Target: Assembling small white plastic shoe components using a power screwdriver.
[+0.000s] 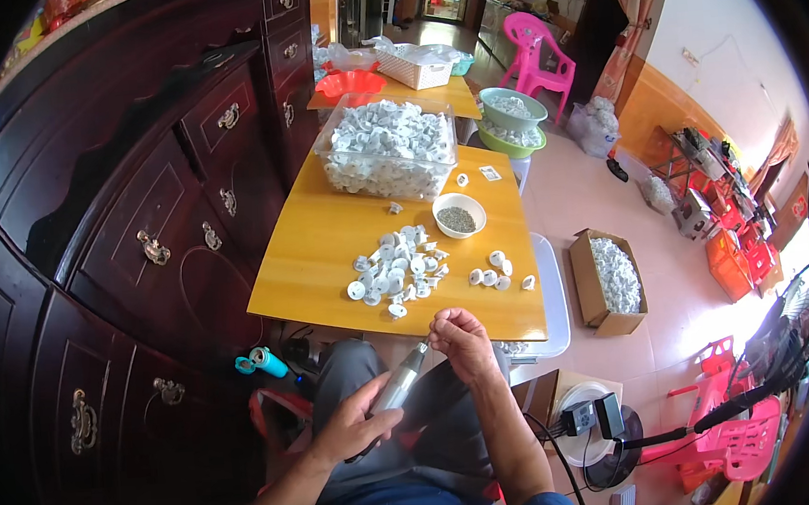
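Clasping silver tool (397,388) in left grip (360,424), pinching something hidden at its tip in right grip (463,344). Possibly slipping, jabbing fingertips (441,326).

The glossy yellow wooden table (296,251) carries a clear rectangular plastic bin (390,185) and a small round white bowl (462,233). Near the bowl lies a heap of white plastic pieces (394,268).

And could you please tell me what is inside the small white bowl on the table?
The white bowl holds a heap of small grey pieces; their top layer covers whatever lies beneath.
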A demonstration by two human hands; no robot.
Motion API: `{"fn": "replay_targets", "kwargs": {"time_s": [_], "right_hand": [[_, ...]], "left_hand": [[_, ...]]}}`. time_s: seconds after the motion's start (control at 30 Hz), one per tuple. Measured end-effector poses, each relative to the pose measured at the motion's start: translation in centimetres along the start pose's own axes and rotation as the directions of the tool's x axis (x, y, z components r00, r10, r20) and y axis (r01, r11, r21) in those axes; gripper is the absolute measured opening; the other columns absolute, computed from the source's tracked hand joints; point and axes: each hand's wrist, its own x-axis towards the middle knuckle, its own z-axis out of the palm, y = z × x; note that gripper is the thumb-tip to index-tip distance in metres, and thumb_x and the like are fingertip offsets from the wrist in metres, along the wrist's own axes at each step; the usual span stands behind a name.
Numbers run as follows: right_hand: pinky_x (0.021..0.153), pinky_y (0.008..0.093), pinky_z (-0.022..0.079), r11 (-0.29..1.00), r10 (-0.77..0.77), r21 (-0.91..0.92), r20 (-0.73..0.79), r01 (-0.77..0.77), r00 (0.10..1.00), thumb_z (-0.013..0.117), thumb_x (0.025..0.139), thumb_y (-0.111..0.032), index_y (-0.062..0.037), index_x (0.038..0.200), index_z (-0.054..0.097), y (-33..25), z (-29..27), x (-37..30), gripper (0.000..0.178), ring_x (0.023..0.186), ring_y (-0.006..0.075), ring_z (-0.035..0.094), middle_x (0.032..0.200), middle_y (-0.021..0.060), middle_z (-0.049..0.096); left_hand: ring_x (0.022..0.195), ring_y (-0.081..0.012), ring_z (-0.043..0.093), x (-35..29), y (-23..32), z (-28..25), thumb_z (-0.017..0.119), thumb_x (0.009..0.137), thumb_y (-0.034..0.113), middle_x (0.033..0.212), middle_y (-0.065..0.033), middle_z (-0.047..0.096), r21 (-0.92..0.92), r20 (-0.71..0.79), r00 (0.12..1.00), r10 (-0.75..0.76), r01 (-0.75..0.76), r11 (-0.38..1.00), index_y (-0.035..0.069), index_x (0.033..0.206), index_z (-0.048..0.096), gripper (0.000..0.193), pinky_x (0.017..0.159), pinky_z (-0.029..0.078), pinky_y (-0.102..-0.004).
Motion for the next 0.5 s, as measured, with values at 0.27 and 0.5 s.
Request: {"fn": "replay_targets", "kwargs": {"time_s": [0.27,0.5], "right_hand": [[0.069,0.0257,0.055,0.998,0.043,0.034,0.073,-0.046,0.996,0.062,0.095,-0.006,-0.0061,0.097,0.063,0.44,-0.47,0.48,0.003,0.074,0.0131,0.065,0.089,0.0046,0.065],[0.071,0.0255,0.055,0.995,0.019,0.094,0.138,-0.032,0.990,0.061,0.096,-0.006,-0.0065,0.101,0.062,0.60,-0.81,0.12,0.005,0.075,0.0133,0.065,0.090,0.0050,0.066]], "left_hand": [[0.068,-0.0053,0.054,-0.06,-0.43,-0.21,0.063,0.095,0.017,0.097,-0.0034,0.058,-0.019,0.004,0.999,0.046,-0.046,0.999,0.002,0.150,0.032,0.065,0.058,0.046,-0.0201],[0.071,-0.0073,0.057,0.14,-0.03,-0.63,0.061,0.095,0.015,0.101,-0.0062,0.059,-0.139,0.071,0.997,0.006,0.004,0.990,0.002,0.151,0.032,0.064,0.060,0.047,-0.0205]]}}
